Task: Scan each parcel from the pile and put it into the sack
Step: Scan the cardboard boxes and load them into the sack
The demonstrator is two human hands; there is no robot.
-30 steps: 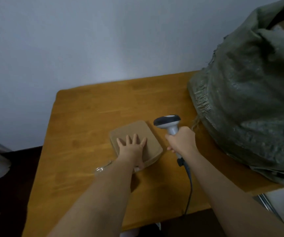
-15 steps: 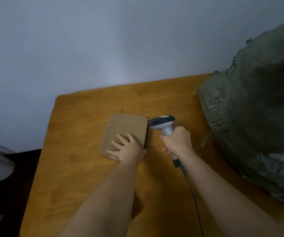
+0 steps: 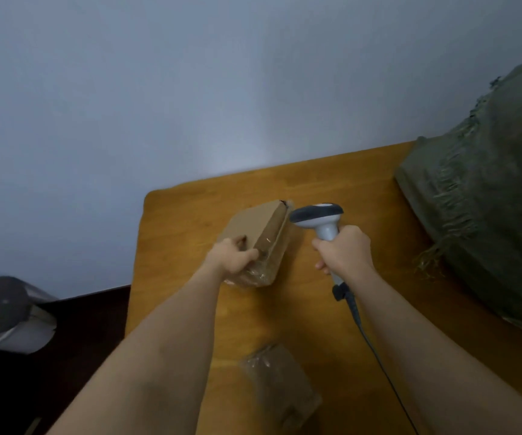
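Observation:
A brown cardboard parcel (image 3: pixel 261 233) is tipped up on its edge on the wooden table (image 3: pixel 363 189), its taped side facing right. My left hand (image 3: pixel 234 255) grips its near end, thumb on the right face. My right hand (image 3: pixel 344 249) holds the handle of a grey and white barcode scanner (image 3: pixel 316 215), whose head sits right beside the parcel's upper far corner. The scanner's cable (image 3: pixel 375 353) trails back toward me. The green woven sack (image 3: pixel 492 208) bulks at the table's right side. A second parcel (image 3: pixel 281 387), brown and wrapped in clear film, lies flat near the front edge.
A grey wall rises behind the table. Off the table's left edge, low on the dark floor, stands a grey rounded object (image 3: pixel 5 312). The sack's frayed fringe (image 3: pixel 432 255) hangs close to my right hand.
The parcel lay flat under my left palm; now my left hand has tipped it up on edge. The view has shifted, bringing a second parcel into sight near the front.

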